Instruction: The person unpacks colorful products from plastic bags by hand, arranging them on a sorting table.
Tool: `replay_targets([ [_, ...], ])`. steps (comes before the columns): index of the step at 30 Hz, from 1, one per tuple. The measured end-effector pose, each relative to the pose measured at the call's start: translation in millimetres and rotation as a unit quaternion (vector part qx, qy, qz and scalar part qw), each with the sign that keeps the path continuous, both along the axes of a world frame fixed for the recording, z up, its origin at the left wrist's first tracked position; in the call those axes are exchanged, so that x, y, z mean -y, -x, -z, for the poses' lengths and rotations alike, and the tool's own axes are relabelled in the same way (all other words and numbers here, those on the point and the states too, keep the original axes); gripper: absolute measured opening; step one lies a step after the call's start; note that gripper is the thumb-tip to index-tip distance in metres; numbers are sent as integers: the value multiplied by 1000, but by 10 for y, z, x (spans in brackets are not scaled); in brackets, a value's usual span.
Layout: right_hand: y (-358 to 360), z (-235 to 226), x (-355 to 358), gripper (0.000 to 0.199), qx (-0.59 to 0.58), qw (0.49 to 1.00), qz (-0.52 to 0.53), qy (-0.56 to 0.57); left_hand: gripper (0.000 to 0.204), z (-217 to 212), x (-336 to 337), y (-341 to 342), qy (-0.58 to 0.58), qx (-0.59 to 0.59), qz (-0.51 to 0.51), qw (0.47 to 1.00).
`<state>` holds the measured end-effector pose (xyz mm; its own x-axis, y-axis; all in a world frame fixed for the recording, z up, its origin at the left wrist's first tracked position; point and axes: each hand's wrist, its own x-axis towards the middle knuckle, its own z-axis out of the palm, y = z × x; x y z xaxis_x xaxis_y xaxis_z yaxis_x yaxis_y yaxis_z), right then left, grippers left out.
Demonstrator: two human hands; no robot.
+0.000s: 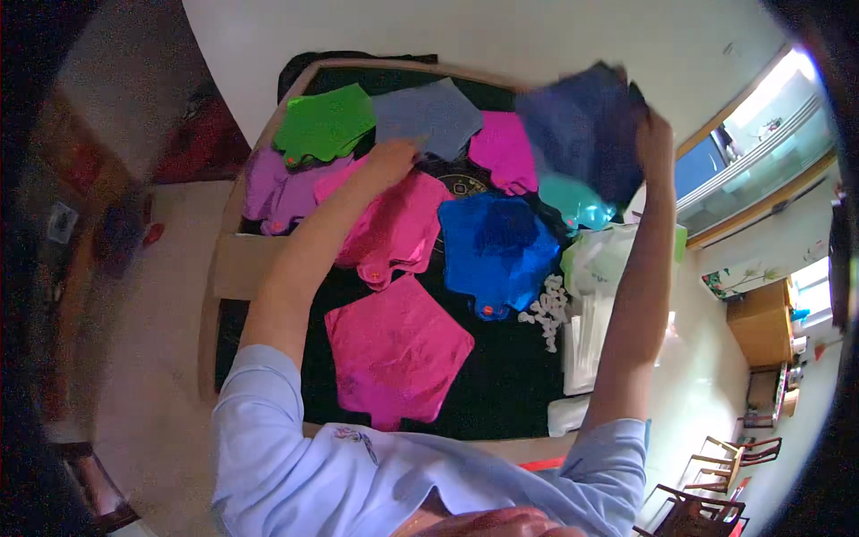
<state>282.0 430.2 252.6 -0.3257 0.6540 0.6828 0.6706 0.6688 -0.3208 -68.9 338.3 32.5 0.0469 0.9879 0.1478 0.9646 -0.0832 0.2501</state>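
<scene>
Flat, uninflated foil balloons, pentagon-like with short tails, lie on a dark table (277, 394). My right hand (656, 139), at the far right, is closed on the edge of a raised dark navy foil balloon (582, 121), blurred at its top. Beneath it a teal balloon (573, 201) partly shows. My left hand (394, 161) is over the upper edge of a pink balloon pile (394, 224), fingertips at the grey-blue balloon (429, 116); their grip is unclear. A single pink balloon (398, 353) lies nearest me. A blue balloon (501, 251) is right of the pile.
Green (327, 121), lilac (273, 183) and magenta balloons (503, 152) lie around the far side. At right are small white pieces (548, 309), clear plastic packets (583, 345) and a pale plastic bag (599, 259). Wooden chairs (716, 461) stand farther right.
</scene>
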Motion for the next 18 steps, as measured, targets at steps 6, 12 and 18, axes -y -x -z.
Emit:
replay_targets([
  [6,418,282,71,30,-32,995,-98,-4,24,134,-86,-273,-234,-58,45,969],
  [12,673,1968,-416,25,116,986,-122,-13,22,216,-387,-789,-118,-158,177,964],
  [18,437,980,-1002,25,151,988,-37,14,15,369,-388,-1225,-237,-17,206,949],
])
